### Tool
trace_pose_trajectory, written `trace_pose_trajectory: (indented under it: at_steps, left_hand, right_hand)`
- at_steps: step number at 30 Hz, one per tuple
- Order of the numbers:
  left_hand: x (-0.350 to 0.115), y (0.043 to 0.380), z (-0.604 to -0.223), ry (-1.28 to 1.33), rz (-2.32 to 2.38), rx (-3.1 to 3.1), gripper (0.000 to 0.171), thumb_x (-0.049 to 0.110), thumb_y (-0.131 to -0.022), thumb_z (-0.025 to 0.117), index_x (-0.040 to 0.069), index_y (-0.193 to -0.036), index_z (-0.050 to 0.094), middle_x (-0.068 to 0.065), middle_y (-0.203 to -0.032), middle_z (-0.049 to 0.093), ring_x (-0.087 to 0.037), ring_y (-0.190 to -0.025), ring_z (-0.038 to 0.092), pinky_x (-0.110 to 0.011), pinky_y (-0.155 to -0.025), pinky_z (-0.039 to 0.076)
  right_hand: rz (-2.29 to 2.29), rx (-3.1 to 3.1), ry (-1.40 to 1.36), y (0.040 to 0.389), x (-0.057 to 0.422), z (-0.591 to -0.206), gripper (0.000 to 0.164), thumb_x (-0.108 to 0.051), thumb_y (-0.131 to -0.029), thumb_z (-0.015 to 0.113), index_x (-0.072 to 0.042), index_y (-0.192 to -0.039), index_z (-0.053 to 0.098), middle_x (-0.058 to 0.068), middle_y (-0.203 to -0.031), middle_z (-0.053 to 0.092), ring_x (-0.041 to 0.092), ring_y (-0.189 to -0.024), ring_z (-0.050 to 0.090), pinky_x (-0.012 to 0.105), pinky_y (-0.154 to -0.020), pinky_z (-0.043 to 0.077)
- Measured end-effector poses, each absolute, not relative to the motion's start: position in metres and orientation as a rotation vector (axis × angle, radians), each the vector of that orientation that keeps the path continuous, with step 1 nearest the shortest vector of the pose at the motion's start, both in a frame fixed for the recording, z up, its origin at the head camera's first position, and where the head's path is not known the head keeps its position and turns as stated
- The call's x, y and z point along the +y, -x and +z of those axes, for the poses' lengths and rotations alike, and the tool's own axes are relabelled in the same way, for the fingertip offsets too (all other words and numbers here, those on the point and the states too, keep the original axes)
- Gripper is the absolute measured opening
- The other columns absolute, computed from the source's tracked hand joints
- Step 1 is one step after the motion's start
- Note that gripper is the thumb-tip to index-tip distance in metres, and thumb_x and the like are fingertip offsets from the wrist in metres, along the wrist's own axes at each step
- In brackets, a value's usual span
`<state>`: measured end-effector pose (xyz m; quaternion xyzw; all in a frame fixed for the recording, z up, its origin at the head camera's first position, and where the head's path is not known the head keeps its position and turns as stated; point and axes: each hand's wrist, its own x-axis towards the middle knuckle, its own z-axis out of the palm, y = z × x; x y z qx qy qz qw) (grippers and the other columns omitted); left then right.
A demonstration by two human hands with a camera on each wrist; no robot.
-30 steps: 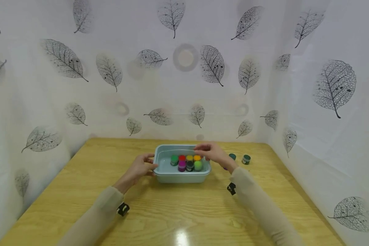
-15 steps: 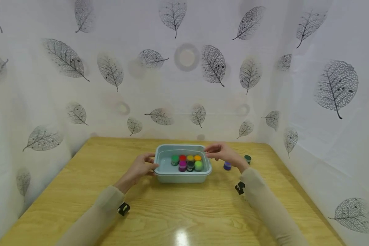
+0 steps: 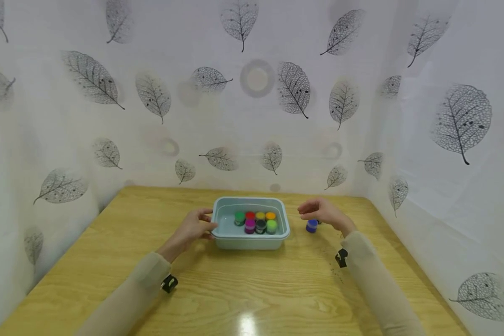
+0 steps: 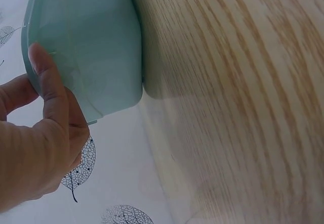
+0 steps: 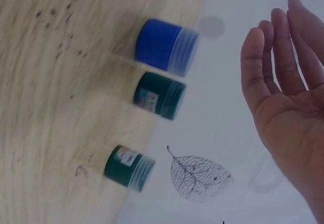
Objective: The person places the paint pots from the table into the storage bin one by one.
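Observation:
A pale blue-green plastic box stands on the table, with several small paint jars inside, among them a purple jar, a black jar and a light green jar. My left hand grips its left end; in the left wrist view the thumb lies on the box wall. To the right of the box, my right hand hovers holding nothing, its fingers loosely bent. Below it stands a blue paint jar. The right wrist view also shows two dark green jars, mostly hidden by the hand in the head view.
The wooden table is bounded at the back and sides by a white curtain printed with leaves. Small dark specks mark the tabletop near the blue jar.
My right hand has moved right, from over the box's right edge to above the loose jars. This uncovers the blue jar and hides the dark green ones. The left hand stays on the box.

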<state>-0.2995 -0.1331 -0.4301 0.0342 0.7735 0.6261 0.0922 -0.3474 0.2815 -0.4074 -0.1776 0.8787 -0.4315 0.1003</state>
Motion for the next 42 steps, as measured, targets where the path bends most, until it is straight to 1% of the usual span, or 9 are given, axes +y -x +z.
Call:
trace_pose_trajectory:
  at_steps: [3, 9, 13, 17, 18, 24, 28, 34, 42]
  left_hand:
    - [-0.133, 0.301, -0.430, -0.111, 1.857, 2.302, 0.053, -0.005, -0.090, 0.063, -0.004, -0.141, 0.046, -0.017, -0.105, 0.049, -0.024, -0.079, 0.063, -0.033, -0.066, 0.063]
    - [-0.133, 0.301, -0.430, -0.111, 1.854, 2.298, 0.053, -0.005, -0.091, 0.063, -0.004, -0.140, 0.047, -0.017, -0.106, 0.050, -0.024, -0.079, 0.063, -0.033, -0.066, 0.062]
    - [-0.133, 0.302, -0.430, -0.104, 1.862, 2.290, 0.053, -0.005, -0.090, 0.063, -0.004, -0.140, 0.047, -0.017, -0.106, 0.050, -0.024, -0.080, 0.063, -0.033, -0.066, 0.063]
    - [-0.133, 0.301, -0.429, -0.098, 1.861, 2.291, 0.053, -0.006, -0.090, 0.062, -0.004, -0.141, 0.046, -0.017, -0.105, 0.050, -0.025, -0.081, 0.064, -0.033, -0.067, 0.063]
    - [-0.133, 0.301, -0.429, -0.097, 1.861, 2.291, 0.053, -0.006, -0.090, 0.062, -0.004, -0.141, 0.046, -0.017, -0.105, 0.050, -0.026, -0.081, 0.064, -0.033, -0.067, 0.063]
    - [-0.133, 0.302, -0.430, -0.095, 1.864, 2.287, 0.053, -0.006, -0.091, 0.061, -0.004, -0.141, 0.046, -0.017, -0.106, 0.051, -0.026, -0.081, 0.064, -0.033, -0.066, 0.062]
    - [-0.134, 0.302, -0.432, -0.107, 1.860, 2.286, 0.052, -0.006, -0.091, 0.062, -0.004, -0.141, 0.046, -0.018, -0.107, 0.050, -0.027, -0.082, 0.065, -0.033, -0.067, 0.063]
    - [-0.134, 0.303, -0.433, -0.125, 1.861, 2.286, 0.052, -0.006, -0.091, 0.062, -0.004, -0.140, 0.047, -0.019, -0.109, 0.050, -0.030, -0.085, 0.065, -0.034, -0.067, 0.063]
    - [-0.136, 0.302, -0.434, -0.155, 1.877, 2.279, 0.053, -0.004, -0.091, 0.062, -0.005, -0.141, 0.045, -0.019, -0.108, 0.049, -0.029, -0.080, 0.066, -0.035, -0.067, 0.063]
  right_hand:
    - [-1.244, 2.623, 0.526, 0.349, 0.290, -0.412, 0.037, -0.012, -0.090, 0.070, 0.004, -0.122, 0.062, 0.025, -0.122, 0.063, 0.027, -0.107, 0.064, 0.040, -0.093, 0.056]
    - [-1.197, 2.666, 0.520, 0.349, 0.302, -0.417, 0.038, -0.004, -0.088, 0.069, 0.003, -0.124, 0.061, 0.024, -0.124, 0.063, 0.034, -0.110, 0.060, 0.041, -0.095, 0.054]
    - [-1.190, 2.674, 0.506, 0.347, 0.307, -0.420, 0.040, 0.001, -0.087, 0.067, 0.005, -0.127, 0.060, 0.028, -0.127, 0.060, 0.039, -0.114, 0.057, 0.049, -0.100, 0.050]
    - [-1.190, 2.687, 0.490, 0.346, 0.312, -0.424, 0.041, 0.003, -0.086, 0.066, 0.006, -0.126, 0.060, 0.028, -0.126, 0.060, 0.039, -0.113, 0.058, 0.056, -0.102, 0.047]
    - [-1.185, 2.696, 0.477, 0.346, 0.312, -0.425, 0.040, 0.003, -0.086, 0.067, 0.005, -0.126, 0.061, 0.027, -0.126, 0.061, 0.038, -0.113, 0.058, 0.056, -0.103, 0.046]
    - [-1.110, 2.725, 0.437, 0.345, 0.313, -0.432, 0.040, 0.000, -0.085, 0.068, 0.002, -0.125, 0.063, 0.019, -0.122, 0.066, 0.035, -0.113, 0.061, 0.053, -0.104, 0.047]
    - [-1.103, 2.718, 0.462, 0.346, 0.314, -0.434, 0.039, -0.002, -0.087, 0.068, 0.003, -0.125, 0.063, 0.020, -0.121, 0.066, 0.036, -0.112, 0.062, 0.052, -0.102, 0.049]
    - [-1.087, 2.703, 0.489, 0.345, 0.315, -0.433, 0.040, -0.004, -0.085, 0.071, 0.003, -0.124, 0.063, 0.019, -0.120, 0.067, 0.034, -0.111, 0.062, 0.054, -0.103, 0.047]
    - [-1.067, 2.638, 0.510, 0.345, 0.314, -0.436, 0.042, -0.003, -0.084, 0.072, 0.002, -0.125, 0.063, 0.017, -0.120, 0.067, 0.033, -0.112, 0.062, 0.050, -0.102, 0.050]
